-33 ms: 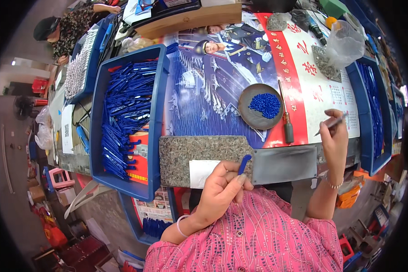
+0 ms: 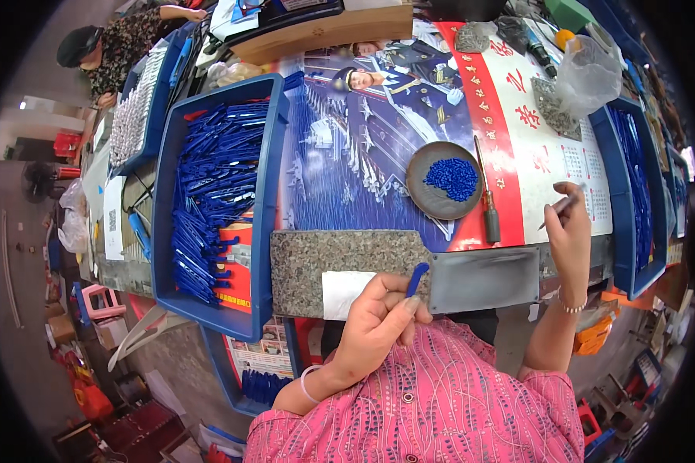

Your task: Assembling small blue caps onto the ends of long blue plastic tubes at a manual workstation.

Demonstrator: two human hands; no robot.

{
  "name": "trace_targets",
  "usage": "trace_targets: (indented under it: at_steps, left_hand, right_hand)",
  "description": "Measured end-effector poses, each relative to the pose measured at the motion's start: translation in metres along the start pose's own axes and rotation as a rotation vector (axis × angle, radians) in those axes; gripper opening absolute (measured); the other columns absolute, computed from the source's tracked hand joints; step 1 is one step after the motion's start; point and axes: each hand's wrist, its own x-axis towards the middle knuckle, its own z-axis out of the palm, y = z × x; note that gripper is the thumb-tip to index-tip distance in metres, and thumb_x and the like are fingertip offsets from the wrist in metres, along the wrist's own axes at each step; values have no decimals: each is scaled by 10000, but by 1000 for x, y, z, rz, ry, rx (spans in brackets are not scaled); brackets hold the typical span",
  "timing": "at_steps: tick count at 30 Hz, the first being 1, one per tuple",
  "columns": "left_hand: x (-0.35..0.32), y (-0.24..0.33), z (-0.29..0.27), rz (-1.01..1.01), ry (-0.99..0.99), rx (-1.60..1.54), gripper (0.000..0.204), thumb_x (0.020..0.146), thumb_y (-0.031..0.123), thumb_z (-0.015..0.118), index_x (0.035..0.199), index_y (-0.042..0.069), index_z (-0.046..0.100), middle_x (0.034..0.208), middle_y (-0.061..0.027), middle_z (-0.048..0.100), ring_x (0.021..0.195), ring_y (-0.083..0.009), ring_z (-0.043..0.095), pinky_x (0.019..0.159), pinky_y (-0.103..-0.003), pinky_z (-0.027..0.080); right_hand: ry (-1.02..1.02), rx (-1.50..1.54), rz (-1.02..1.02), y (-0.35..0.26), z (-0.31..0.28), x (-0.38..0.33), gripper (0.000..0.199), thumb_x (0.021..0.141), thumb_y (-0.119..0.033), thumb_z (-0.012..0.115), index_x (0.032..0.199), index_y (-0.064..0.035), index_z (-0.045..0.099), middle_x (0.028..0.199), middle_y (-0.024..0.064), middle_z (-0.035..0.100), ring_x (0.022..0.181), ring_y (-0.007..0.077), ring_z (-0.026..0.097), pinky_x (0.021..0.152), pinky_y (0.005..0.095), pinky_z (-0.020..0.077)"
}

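Note:
Near the table's front edge my left hand (image 2: 382, 328) is closed in a pinch on a blue plastic strip with a hooked end (image 2: 415, 279). The strip stands upright from the fingertips, in front of a speckled stone slab (image 2: 309, 258). My right hand (image 2: 570, 239), raised over the right side of the table, grips a slim grey pointed tool (image 2: 561, 207), its tip toward the left; fingers hide part of it. Between the hands and farther back, a round dark dish (image 2: 419, 197) holds small blue beads (image 2: 452, 179). A screwdriver (image 2: 491, 220) lies just right of it.
A blue bin (image 2: 162, 231) with many blue plastic strips stands left; another blue bin (image 2: 624, 255) stands right. White paper (image 2: 340, 293) lies on the slab, beside a grey plate (image 2: 486, 279). A clear plastic bag (image 2: 591, 81) sits far right. Another person (image 2: 123, 65) is far left.
My right hand has shifted slightly, and the grey tool's back end shows less beyond the fingers. My left hand and the blue strip keep their place.

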Motion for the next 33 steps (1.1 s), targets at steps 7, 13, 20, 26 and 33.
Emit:
trace_targets:
  at_steps: [7, 13, 20, 26, 33]
  left_hand:
    - [-3, 2, -7, -47, -23, -81, 123, 920, 70, 477, 1030, 19, 452, 779, -95, 614, 504, -77, 493, 465, -196, 392]
    - [0, 1, -14, -99, -7, -166, 102, 915, 57, 473, 1009, 17, 463, 768, -98, 616, 485, -79, 488, 441, -198, 382]
    - [-6, -4, -15, 60, -6, 146, 204, 917, 51, 480, 1107, -24, 475, 879, -89, 627, 595, -43, 483, 546, -174, 402]
    - [-10, -11, -27, 211, 31, 413, 250, 912, 51, 504, 1145, -34, 475, 902, -64, 614, 681, -50, 523, 613, -188, 432]
    - [-18, -8, -37, 25, 55, 45, 222, 916, 70, 503, 1111, -32, 481, 844, -69, 607, 633, -74, 552, 567, -201, 441]
  right_hand:
    - [-82, -525, -58, 44, 7, 21, 367, 803, -84, 549, 1149, 17, 482, 691, 97, 539, 583, 169, 483, 580, 303, 412]
    - [-235, -113, -118, -17, 33, -9, 419, 776, -77, 592, 1172, 1, 480, 832, 123, 577, 635, 213, 541, 631, 310, 444]
    - [-219, -290, -198, -21, 69, -8, 404, 766, -53, 574, 1150, 14, 470, 905, 171, 576, 767, 278, 580, 702, 349, 463]
    - [-49, -555, -198, -18, 85, 10, 360, 763, -50, 521, 1113, 11, 467, 979, 216, 570, 889, 374, 557, 764, 407, 447]
    - [-119, 458, 154, -4, 64, 3, 226, 904, -164, 490, 1065, -5, 476, 745, -1, 468, 475, 33, 375, 375, 169, 298]
